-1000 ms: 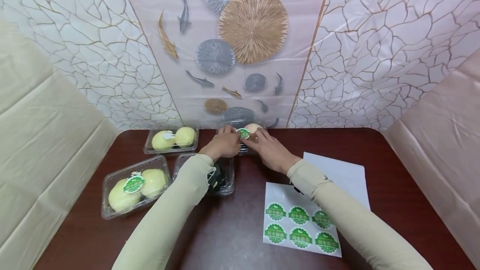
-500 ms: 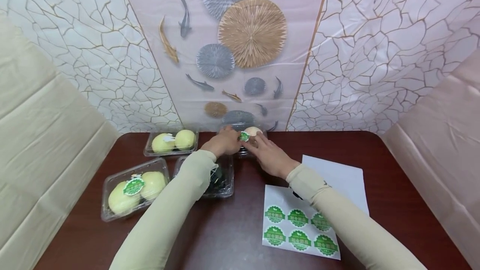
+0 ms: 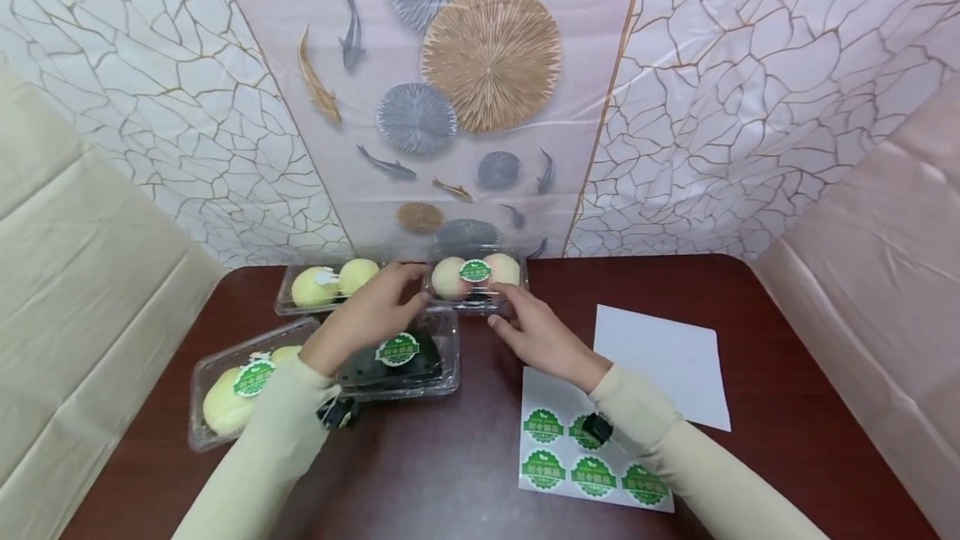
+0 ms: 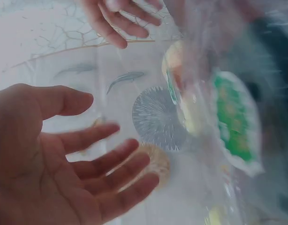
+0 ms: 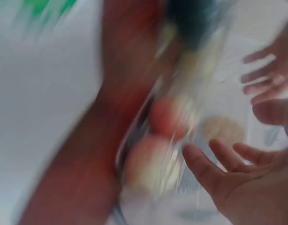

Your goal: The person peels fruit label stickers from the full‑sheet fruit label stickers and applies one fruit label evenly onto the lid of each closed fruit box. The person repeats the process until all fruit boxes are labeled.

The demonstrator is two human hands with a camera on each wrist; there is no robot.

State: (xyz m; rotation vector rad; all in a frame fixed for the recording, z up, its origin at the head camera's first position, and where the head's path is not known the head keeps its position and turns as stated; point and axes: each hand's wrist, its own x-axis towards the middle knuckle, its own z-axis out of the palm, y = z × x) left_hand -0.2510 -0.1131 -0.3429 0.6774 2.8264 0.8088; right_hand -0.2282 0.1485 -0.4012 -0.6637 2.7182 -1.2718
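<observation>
At the back of the table, a clear plastic box (image 3: 516,294) holds two pale pinkish round fruits, like peaches (image 5: 151,164), with a round green sticker (image 3: 475,271) on its lid. My right hand (image 3: 542,332) is at the box's right front, fingers spread; whether a fingertip touches it cannot be told. My left hand (image 3: 367,311) is left of it, fingers loose and holding nothing, above a second clear box (image 3: 450,357). That box contains something dark and bears its own green sticker (image 4: 235,122). Both palms show bare in the wrist views.
Two clear boxes with pale yellow round fruits stand left: one at the back (image 3: 285,294), one nearer (image 3: 198,407), partly behind my left sleeve. A green sticker sheet (image 3: 558,394) lies right, partly under my right sleeve, beside a white sheet (image 3: 660,357). A patterned wall backs the table.
Both hands have let go of the green sticker, which now lies flat on the peach box. My left hand has moved left, uncovering the box; my right has drawn back slightly.
</observation>
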